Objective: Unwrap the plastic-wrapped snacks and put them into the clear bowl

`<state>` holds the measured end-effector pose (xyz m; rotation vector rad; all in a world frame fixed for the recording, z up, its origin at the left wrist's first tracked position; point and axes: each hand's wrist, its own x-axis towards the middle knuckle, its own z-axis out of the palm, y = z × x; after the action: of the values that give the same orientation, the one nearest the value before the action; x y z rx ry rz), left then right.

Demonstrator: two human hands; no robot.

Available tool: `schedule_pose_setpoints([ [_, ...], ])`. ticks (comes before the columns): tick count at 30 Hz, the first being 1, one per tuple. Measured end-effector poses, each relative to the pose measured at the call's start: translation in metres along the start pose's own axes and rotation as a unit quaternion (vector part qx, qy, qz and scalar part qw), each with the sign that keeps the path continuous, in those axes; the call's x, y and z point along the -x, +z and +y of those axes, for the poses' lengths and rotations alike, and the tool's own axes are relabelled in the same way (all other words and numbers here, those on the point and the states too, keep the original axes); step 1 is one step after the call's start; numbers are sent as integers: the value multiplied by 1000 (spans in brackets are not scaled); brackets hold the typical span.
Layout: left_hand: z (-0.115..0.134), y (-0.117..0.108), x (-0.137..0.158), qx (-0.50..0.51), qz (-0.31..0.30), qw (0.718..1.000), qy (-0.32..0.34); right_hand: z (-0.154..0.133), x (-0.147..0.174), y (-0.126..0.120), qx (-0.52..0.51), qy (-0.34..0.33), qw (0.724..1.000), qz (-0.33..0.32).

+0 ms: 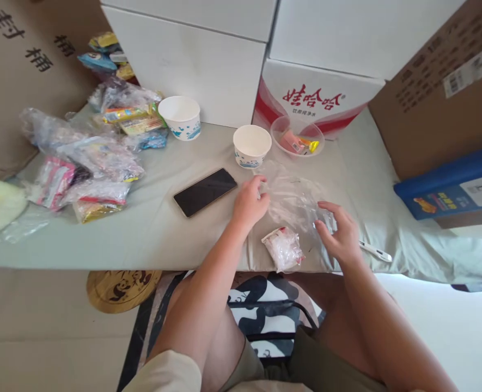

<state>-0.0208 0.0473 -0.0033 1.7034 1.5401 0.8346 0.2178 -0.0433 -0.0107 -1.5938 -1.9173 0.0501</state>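
Observation:
A crumpled clear plastic bag (292,193) lies flat between my two hands. My left hand (250,204) is at its left edge, fingers curved and apart from the thumb, with nothing visible in them. On the other side, my right hand (341,231) is open beside the bag's right edge, thumb and forefinger spread. Whether either hand touches the plastic, I cannot tell. A small clear packet with white and red contents (284,249) lies near the table's front edge, between my wrists. Partly behind my right hand is a white, slim cutter-like tool (375,251).
A phone (205,192) lies left of my left hand. Beyond stand two paper cups (180,118) (252,146) and a clear bowl (279,142) with small packets. Wrapped snacks (102,155) pile up at left. White boxes (191,60) wall the back; a blue box (449,188) is right.

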Motion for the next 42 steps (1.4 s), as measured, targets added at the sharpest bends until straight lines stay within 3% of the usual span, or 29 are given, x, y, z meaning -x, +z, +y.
schedule_pose_setpoints([
  [2,-4,0,4,-14,56,998,32,4,1,8,-4,-18,998,-52],
  [4,-7,-3,11,-46,73,991,105,7,0,15,6,-32,994,-106],
  [7,-11,-13,23,-136,-47,965,218,8,-3,19,22,-28,989,-142],
  [9,-16,-20,27,-185,-103,954,213,8,-3,18,26,-27,989,-145],
  [11,-22,-25,25,-200,-101,957,185,8,-3,14,21,-36,990,-138],
  [13,-26,-26,20,-166,-58,970,171,8,-2,10,10,-51,991,-127],
  [18,-26,-21,8,31,74,988,130,15,1,1,-67,-55,991,-99],
  [21,-22,-19,8,71,119,987,82,19,-1,-4,-180,21,983,-40],
  [23,-20,-22,11,83,112,989,45,19,-4,-8,-279,111,954,-7],
  [27,-21,-31,22,125,-17,992,27,17,-9,-12,-412,259,873,30],
  [29,-22,-33,27,104,-68,992,31,17,-9,-11,-407,298,863,42],
  [31,-24,-33,29,78,-67,995,7,18,-8,-8,-360,320,875,48],
  [33,-26,-31,28,69,-24,997,-35,20,-4,-6,-291,304,905,55],
  [35,-29,-29,26,38,37,997,-52,20,0,-3,-208,240,945,73],
  [38,-31,-27,22,-85,96,992,-6,15,5,2,-73,99,990,61],
  [42,-26,-21,20,-180,81,980,41,3,10,8,20,2,999,-42],
])
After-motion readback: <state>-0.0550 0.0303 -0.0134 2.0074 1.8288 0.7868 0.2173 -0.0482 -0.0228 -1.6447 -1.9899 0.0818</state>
